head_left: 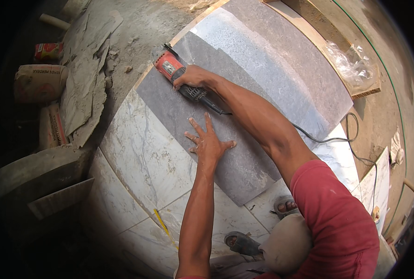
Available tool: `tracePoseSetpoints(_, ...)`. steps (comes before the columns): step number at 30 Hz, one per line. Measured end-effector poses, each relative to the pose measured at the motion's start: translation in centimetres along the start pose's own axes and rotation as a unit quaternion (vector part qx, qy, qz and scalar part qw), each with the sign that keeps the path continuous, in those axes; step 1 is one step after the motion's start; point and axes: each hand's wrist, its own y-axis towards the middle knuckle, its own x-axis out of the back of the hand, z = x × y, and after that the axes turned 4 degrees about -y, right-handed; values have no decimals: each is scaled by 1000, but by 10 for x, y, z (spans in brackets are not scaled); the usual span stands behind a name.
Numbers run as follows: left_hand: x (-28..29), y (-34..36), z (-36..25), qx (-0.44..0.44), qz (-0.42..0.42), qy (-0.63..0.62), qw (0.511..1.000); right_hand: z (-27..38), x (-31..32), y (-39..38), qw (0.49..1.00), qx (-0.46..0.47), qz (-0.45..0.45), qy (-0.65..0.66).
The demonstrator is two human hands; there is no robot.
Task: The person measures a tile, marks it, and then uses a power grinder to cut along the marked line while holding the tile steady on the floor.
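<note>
The right hand point(193, 77) is wrapped round the grinder point(168, 64) at the grey tile's point(244, 165) far edge, just beyond the left hand point(210, 142), which lies splayed on the tile, apart from the tool.

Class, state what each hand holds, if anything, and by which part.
The right hand grips the angle grinder around its middle; the left hand holds nothing, spread on the grey tile.

Grinder cord point(321, 141) partly behind right arm point(251, 104)
</note>
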Motion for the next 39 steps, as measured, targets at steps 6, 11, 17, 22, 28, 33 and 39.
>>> tracePoseSetpoints(6, 1, 0, 0, 3, 0, -1, 1000, 1, -1, -4, 1000, 7, -4, -3)
tracePoseSetpoints(11, -1, -1, -1, -3, -6, 8, 1000, -2, 1, -5, 1000, 1, -4, -1)
tracePoseSetpoints(17, 1, -1, 0, 1, -6, 10, 1000, 1, -1, -7, 1000, 11, 4, 18)
tracePoseSetpoints(22, 0, -1, 1, -2, -7, 1, 1000, -4, -3, -4, 1000, 10, 1, 21)
tracePoseSetpoints(28, -1, 0, 4, 0, -9, -4, 1000, -2, -5, -9, 1000, 0, -7, -1)
tracePoseSetpoints(33, 0, -1, 0, 0, -7, 11, 1000, -9, -4, -7, 1000, 5, -3, 8)
tracePoseSetpoints(39, 1, -2, -1, 0, -7, 13, 1000, -9, -4, -11, 1000, 10, -5, 1)
